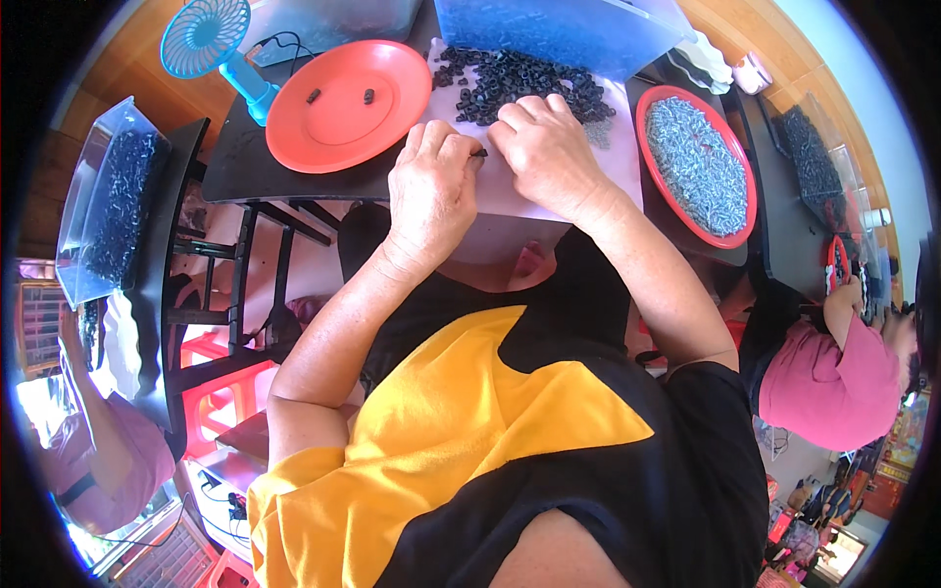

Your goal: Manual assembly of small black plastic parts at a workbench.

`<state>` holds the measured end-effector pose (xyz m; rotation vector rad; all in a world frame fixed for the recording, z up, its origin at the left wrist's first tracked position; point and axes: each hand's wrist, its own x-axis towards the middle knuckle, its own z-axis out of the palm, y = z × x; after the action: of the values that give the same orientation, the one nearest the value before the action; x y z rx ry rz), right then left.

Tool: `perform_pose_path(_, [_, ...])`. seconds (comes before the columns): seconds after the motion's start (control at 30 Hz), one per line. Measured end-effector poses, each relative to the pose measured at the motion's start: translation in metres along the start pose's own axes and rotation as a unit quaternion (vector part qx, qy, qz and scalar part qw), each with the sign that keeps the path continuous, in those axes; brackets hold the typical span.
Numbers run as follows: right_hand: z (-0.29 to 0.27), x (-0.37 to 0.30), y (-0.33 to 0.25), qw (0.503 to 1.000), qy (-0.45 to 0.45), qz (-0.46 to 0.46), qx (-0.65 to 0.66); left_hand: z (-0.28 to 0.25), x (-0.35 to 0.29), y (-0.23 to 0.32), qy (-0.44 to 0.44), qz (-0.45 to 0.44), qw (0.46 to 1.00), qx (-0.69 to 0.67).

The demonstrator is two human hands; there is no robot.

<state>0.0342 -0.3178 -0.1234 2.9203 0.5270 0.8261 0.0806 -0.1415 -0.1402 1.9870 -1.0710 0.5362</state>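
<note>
My left hand (431,186) is closed, pinching a small black plastic piece (479,153) between thumb and forefinger. Just to its right, my right hand (549,152) has its fingers curled together, and whatever may be in them is hidden. Both hands hover over a white sheet (510,196) at the table's near edge. Beyond them spreads a heap of small black plastic pieces (534,83). A few small clear or grey bits (599,132) lie beside that heap. On the left, an orange-red plate (348,137) carries two black pieces (370,96).
A red tray (753,201) full of small silvery pieces (691,162) stands at the right. At the back sits a translucent blue bin (559,34). A blue fan (230,59) stands behind the plate. Another bin (118,206) is at far left. Co-workers (833,382) sit on both sides.
</note>
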Motion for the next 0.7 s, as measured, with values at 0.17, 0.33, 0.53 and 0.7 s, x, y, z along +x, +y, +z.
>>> perform_pose_path(0.17, [-0.005, -0.005, 0.017, 0.993, 0.087, 0.072, 0.04, -0.002, 0.001, -0.002, 0.012, 0.007, 1.0, -0.005])
perform_pose_path(0.33, [-0.006, -0.005, 0.006, 0.991, 0.005, 0.136, -0.013, 0.001, 0.002, -0.004, 0.006, 0.008, 1.0, -0.001])
perform_pose_path(0.53, [-0.004, -0.002, -0.006, 0.987, -0.042, 0.153, -0.018, 0.002, 0.002, -0.001, 0.006, 0.01, 1.0, -0.004])
perform_pose_path(0.7, [0.0, -0.008, -0.003, 0.988, -0.023, 0.152, 0.004, 0.001, 0.0, -0.002, 0.001, 0.006, 1.0, -0.009])
